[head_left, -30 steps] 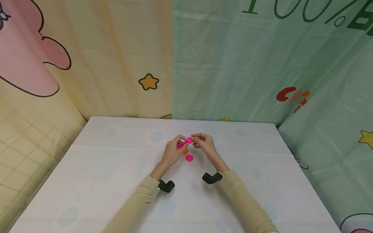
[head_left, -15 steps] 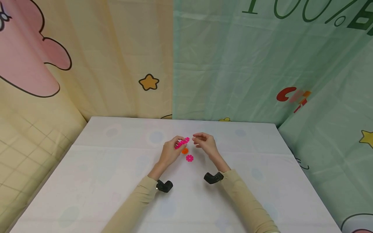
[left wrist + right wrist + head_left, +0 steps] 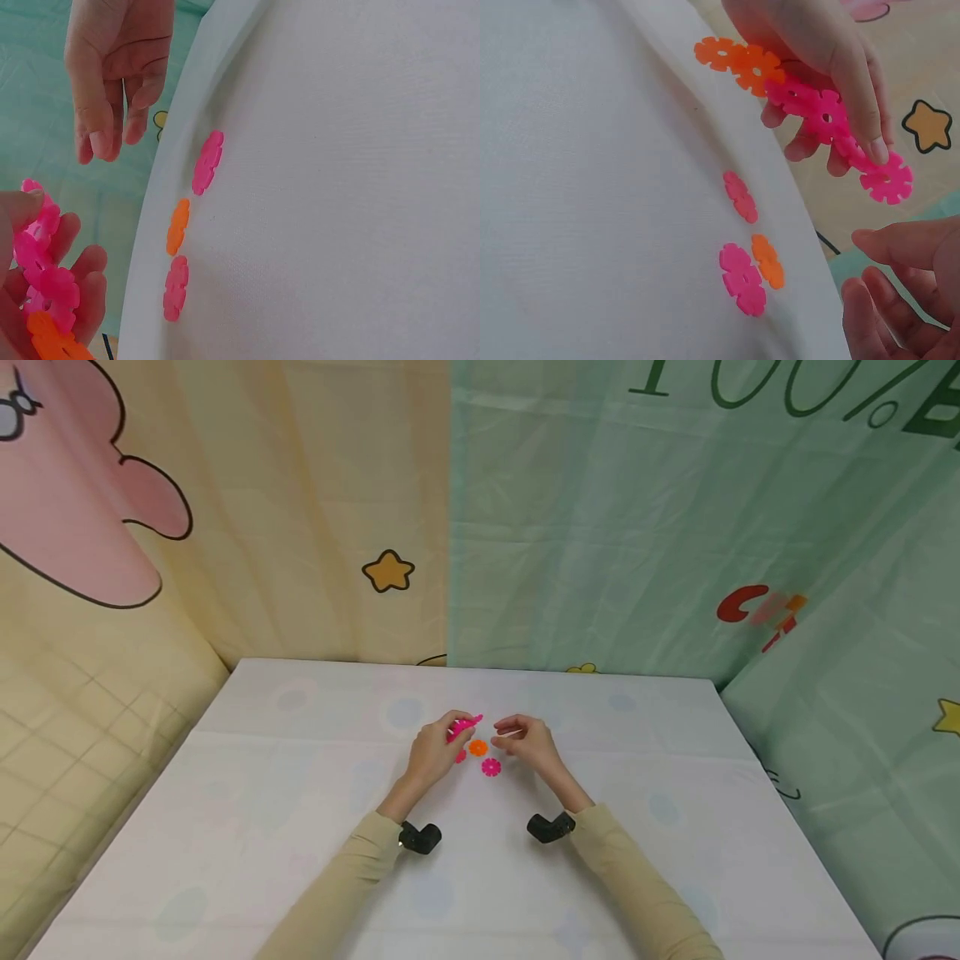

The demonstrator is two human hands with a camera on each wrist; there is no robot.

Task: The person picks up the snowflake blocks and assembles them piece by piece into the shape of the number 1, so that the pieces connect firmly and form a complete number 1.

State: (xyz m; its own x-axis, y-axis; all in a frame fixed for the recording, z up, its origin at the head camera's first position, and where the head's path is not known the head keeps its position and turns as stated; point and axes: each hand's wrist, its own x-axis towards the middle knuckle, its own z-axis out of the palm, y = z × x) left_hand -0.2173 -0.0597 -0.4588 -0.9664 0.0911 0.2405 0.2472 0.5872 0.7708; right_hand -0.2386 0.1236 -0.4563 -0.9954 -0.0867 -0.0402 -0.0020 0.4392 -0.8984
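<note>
A white bench [image 3: 225, 793] with faint pastel spots carries a loose orange disc [image 3: 477, 747], notched like a flower. Beyond that disc hang a cream curtain [image 3: 322, 527], far to its left, and a green curtain [image 3: 562, 527], straight behind and to its right. The green lettering [image 3: 652, 377] high up is cut off by the head view's edge. Left of the orange disc, a coral disc [image 3: 461, 756] is partly hidden by the left hand [image 3: 433, 752] in the head view; a pink disc [image 3: 491, 767] lies nearer the person. The left hand, above and left of the orange disc, pinches a chain [image 3: 821, 127] of flat, slotted discs, orange at one end, then bright pink. Fingers cover parts of it, so the count is unclear. The right hand [image 3: 531, 745], right of the orange disc, holds nothing, its fingers loosely bent.
</note>
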